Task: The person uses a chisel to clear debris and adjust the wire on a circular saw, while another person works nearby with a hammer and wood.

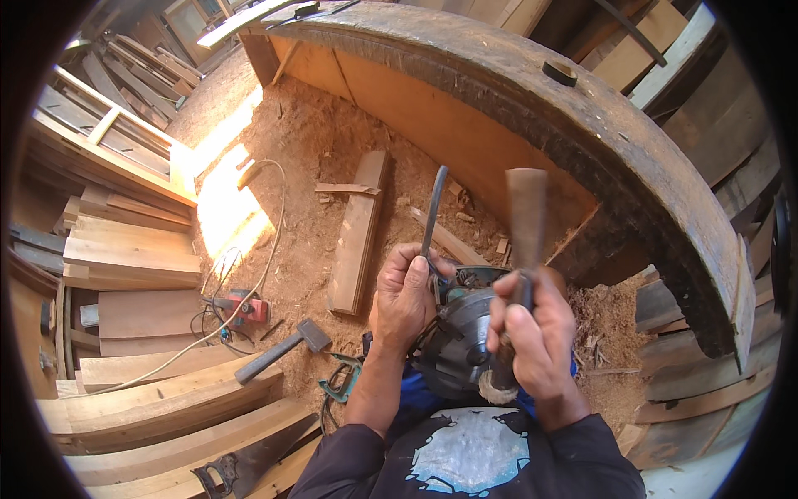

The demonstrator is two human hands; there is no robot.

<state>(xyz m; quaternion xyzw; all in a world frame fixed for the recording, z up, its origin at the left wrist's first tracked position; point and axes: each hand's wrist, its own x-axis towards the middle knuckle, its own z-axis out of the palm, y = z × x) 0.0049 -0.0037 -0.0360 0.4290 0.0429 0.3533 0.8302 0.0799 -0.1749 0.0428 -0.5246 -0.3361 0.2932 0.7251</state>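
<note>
My left hand [403, 295] pinches a thin, dark, curved strip [434, 208] between thumb and fingers; its free end rises away from me. In my right hand [536, 333] is a broad-bladed chisel [527, 216], blade pointing away, smeared by motion. The fingers wrap round its dark handle, whose pale, frayed butt shows below the hand. Between my hands, close to my body, sits a dark grey power tool [453, 337] with greenish parts; its kind is hard to tell, since my hands partly cover it.
A large curved wooden piece [465, 50] arches across the far side and right. On the shavings-covered ground lie a plank [357, 241], a hammer [287, 349] and a red power tool [248, 308] with a cord. Stacked boards [133, 258] and a handsaw [249, 461] are at left.
</note>
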